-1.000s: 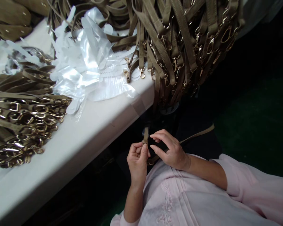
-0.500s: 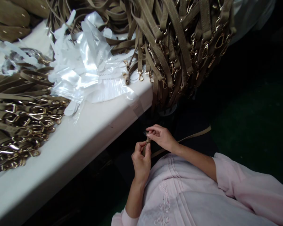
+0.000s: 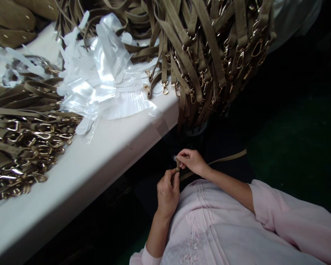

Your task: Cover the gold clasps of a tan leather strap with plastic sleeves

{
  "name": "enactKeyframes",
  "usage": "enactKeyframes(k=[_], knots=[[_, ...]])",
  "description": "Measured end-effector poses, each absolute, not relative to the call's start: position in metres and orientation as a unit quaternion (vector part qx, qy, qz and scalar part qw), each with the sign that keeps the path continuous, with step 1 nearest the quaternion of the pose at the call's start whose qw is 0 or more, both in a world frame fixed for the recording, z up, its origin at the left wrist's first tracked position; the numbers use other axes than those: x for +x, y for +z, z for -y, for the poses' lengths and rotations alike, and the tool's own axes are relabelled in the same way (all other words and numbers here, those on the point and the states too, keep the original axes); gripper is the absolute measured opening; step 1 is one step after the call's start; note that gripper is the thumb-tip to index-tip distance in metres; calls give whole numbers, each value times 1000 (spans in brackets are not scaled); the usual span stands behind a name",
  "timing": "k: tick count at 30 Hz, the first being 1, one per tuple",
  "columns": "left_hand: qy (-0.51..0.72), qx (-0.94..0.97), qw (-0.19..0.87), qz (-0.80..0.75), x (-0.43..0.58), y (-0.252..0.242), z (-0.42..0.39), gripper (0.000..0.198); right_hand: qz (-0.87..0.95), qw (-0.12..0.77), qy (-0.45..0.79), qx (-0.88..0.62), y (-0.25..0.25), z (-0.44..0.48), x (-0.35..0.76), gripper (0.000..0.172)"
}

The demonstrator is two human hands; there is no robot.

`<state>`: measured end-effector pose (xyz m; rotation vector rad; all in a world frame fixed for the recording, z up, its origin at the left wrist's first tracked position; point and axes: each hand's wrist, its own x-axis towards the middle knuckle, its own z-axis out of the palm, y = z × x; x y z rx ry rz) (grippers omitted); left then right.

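Observation:
Over my lap, below the table edge, both my hands hold one olive-brown strap [image 3: 226,158]. My left hand [image 3: 167,191] pinches the strap's end from below. My right hand [image 3: 191,162] grips the tip just above it, fingers closed around a small clear bit at the end. The rest of the strap trails off to the right across my dark lap. I wear a pale pink top [image 3: 223,228].
A white table [image 3: 79,173] stands at the left. On it lie a pile of straps with gold clasps [image 3: 24,136], crumpled clear plastic wrappers [image 3: 102,73], and a big heap of straps [image 3: 209,48] hanging over the table's corner. The floor at right is dark.
My hands have come closer together and lower toward my lap. The right hand has closed on the strap's tip, which stood free between the hands before.

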<state>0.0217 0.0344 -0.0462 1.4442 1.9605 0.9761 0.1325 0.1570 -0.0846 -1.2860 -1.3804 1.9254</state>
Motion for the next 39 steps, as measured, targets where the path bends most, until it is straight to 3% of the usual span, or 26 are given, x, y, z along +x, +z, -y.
enactKeyframes(k=[5,10,16,21,24,29,34,39], knots=[[418,371,374,-740,23,-37,-34,17,761,278,460,-364,-66,-145,145,15],[466,296,440,-708,25,-27,-36,21,856,293,336,-262,-43,-127,155,22],[563,124,542,-612,33,-20,-34,25,881,304,285,-225,-37,-117,158,22],[621,-1,606,-496,40,-16,-35,28,847,340,333,-235,-39,-118,156,17],[623,62,571,-531,40,-17,-34,25,822,360,370,-242,-38,-117,156,15],[511,313,389,-700,35,-16,-29,13,799,365,398,-266,-34,-112,158,17],[407,527,258,-699,29,-21,-32,12,805,358,374,-291,-31,-114,157,19],[370,581,257,-678,20,-30,-31,15,861,303,311,-264,-34,-114,157,23]])
